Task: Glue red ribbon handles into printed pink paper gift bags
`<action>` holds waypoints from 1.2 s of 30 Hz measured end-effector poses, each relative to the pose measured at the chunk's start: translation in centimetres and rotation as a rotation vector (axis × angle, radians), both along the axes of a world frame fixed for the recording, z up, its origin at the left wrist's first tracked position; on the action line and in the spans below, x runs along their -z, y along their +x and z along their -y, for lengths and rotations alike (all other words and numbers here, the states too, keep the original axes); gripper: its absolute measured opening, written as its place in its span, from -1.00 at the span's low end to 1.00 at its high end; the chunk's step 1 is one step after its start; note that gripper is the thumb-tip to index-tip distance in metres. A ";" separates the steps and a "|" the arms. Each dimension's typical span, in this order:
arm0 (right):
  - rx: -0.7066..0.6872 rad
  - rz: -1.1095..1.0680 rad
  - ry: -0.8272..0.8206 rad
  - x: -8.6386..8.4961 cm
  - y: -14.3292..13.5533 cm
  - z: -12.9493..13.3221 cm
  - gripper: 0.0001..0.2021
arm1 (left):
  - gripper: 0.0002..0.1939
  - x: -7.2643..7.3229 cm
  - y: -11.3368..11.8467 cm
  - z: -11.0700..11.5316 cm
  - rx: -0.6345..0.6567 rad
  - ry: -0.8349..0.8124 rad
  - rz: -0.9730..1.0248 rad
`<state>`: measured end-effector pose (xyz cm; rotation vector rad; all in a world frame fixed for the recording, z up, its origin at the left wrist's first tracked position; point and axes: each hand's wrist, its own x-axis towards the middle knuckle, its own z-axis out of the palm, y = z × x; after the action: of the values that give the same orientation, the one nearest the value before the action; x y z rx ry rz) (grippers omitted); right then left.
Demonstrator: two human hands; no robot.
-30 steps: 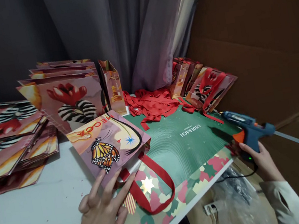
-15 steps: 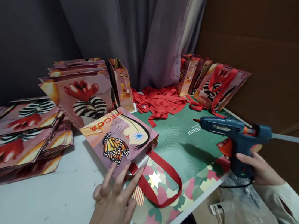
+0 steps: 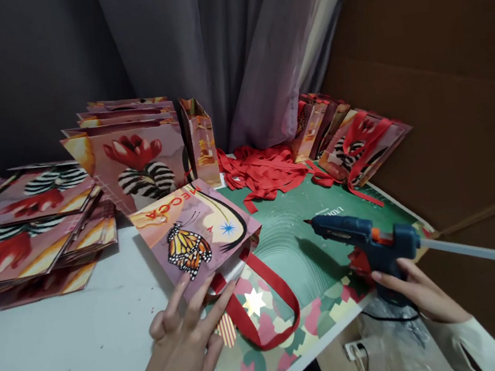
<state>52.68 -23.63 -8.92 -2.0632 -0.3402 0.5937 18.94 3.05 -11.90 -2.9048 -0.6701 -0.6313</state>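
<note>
My left hand [image 3: 183,330] rests with fingers spread on the near edge of a paper gift bag [image 3: 218,209] printed with a butterfly and red letters. The bag lies flat, and its red ribbon handle [image 3: 287,292] loops out from the mouth toward me. In my right hand [image 3: 422,292] is a blue hot glue gun [image 3: 358,230], gripped by its handle, with a pale glue stick [image 3: 462,248] poking out of the back. Its nozzle points left above the green printed sheet [image 3: 297,202], apart from the bag.
Standing gift bags [image 3: 144,158] line the back, with flat stacked bags [image 3: 24,233] at left. A heap of red ribbons [image 3: 266,170] lies behind the green sheet. More bags with ribbons [image 3: 358,143] lean at the right, near a cardboard panel [image 3: 457,83]. A power strip [image 3: 354,350] sits below the table edge.
The glue gun has moved left and down, its nozzle now lower over the green sheet. My left hand stays spread on the bag; the view has shifted slightly.
</note>
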 end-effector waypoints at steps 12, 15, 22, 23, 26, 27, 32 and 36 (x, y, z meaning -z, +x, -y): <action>0.092 -0.423 0.464 1.4 -3.7 -2.2 -0.55 | -0.38 0.5 0.0 -0.4 0.000 -0.014 0.023; 0.093 -0.471 0.605 1.4 -3.1 -1.9 -0.58 | -0.31 0.5 0.0 -0.4 0.010 -0.019 0.025; 0.246 -0.458 0.765 0.8 1.9 -0.3 -0.47 | -0.26 0.0 0.3 -0.2 -0.012 -0.008 0.005; 0.260 -0.454 0.773 0.7 2.4 -0.1 -0.47 | -0.27 -0.1 0.3 -0.2 -0.008 -0.008 0.005; 0.291 -0.445 0.757 0.7 3.6 0.7 -0.49 | -0.29 0.0 0.2 -0.2 0.007 -0.011 0.011; 0.300 -0.432 0.748 0.8 3.8 1.0 -0.49 | -0.30 0.0 0.2 -0.2 0.010 -0.015 0.012; 0.343 -0.329 0.731 1.4 4.4 2.3 -0.50 | -0.35 0.1 0.1 -0.3 -0.011 -0.025 -0.008; 0.335 -0.309 0.723 1.6 5.2 2.4 -0.53 | -0.30 0.2 0.0 -0.3 -0.006 -0.032 -0.028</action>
<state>57.91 -26.01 -10.48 -1.2713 -0.0101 0.4799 18.94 3.32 -12.10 -2.9337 -0.6911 -0.5835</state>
